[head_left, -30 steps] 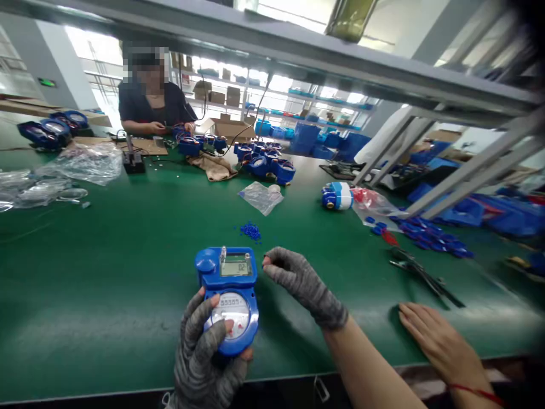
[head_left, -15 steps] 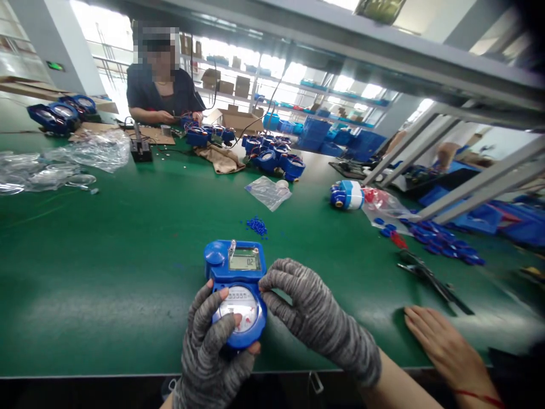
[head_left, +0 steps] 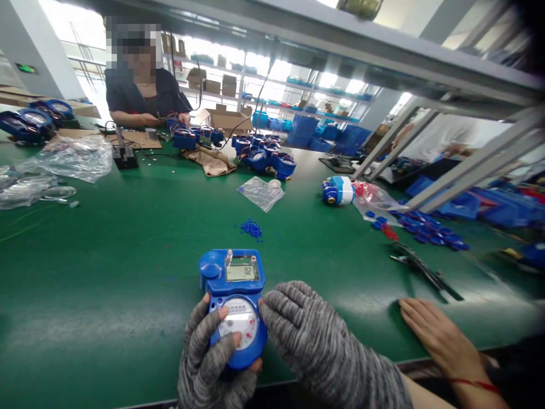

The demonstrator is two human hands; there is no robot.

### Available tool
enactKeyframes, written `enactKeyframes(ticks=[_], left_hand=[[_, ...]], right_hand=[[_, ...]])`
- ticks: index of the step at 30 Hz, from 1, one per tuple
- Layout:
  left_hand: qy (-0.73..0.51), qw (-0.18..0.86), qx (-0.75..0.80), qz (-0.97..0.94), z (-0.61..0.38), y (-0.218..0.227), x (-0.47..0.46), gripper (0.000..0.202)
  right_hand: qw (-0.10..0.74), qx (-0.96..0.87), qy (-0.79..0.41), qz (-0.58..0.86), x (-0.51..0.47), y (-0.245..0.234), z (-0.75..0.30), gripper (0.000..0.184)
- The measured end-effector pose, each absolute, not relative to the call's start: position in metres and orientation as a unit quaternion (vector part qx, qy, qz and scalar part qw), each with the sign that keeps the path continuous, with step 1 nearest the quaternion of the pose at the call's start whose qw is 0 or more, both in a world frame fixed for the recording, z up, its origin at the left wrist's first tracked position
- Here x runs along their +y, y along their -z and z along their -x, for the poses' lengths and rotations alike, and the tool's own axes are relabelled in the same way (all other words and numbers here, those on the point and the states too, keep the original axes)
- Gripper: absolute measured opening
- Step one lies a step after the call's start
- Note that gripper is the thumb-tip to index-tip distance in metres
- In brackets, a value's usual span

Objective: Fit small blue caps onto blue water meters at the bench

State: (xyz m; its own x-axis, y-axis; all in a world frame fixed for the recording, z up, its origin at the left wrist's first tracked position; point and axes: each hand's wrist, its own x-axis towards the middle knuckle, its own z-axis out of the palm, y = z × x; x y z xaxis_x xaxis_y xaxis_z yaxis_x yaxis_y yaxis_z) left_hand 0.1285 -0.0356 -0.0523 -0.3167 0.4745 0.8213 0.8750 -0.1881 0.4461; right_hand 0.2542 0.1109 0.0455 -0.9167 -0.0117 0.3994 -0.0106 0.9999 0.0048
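A blue water meter (head_left: 240, 324) stands on the green table right in front of me. Its round dial has red pointers, and the small screen (head_left: 242, 272) above it reads about 0.2. My left hand (head_left: 213, 352), in a grey fingerless glove, wraps round the meter's lower left side, with fingertips on the dial's rim. At the meter's right edge, my right hand (head_left: 302, 324) has its gloved fingers pressed together, tips touching the blue case; whatever they pinch, if anything, is hidden. Just beyond the meter lies a small heap of blue plugs (head_left: 252, 228).
A co-worker's bare hand (head_left: 438, 335) rests on the table at right, near a black tool (head_left: 426, 270). Farther back are a plastic bag (head_left: 260, 193), a blue-and-white part (head_left: 338, 190), blue caps (head_left: 430, 227) and several meters (head_left: 264, 156). Another person (head_left: 145, 96) sits opposite.
The view has shifted slightly, so the meter sits a little lower. My right hand's fingers have closed up and flattened against the meter's right side. My left hand keeps its hold.
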Motion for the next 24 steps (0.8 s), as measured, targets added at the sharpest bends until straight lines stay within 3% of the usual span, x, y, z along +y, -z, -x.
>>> enactKeyframes(ticks=[5, 11, 24], left_hand=[[0.546, 0.182, -0.612, 0.542, -0.129, 0.053, -0.034, 0.041], [0.550, 0.178, -0.617, 0.534, -0.132, 0.048, -0.035, 0.036], [0.562, 0.165, -0.614, 0.530, -0.132, 0.052, -0.036, 0.038]], right_hand=[[0.216, -0.968, -0.116, 0.048, 0.114, -0.046, -0.259, 0.025], [0.312, -0.906, -0.249, 0.139, 0.120, -0.028, -0.256, 0.020], [0.241, -0.900, -0.316, 0.178, 0.117, -0.028, -0.244, 0.008]])
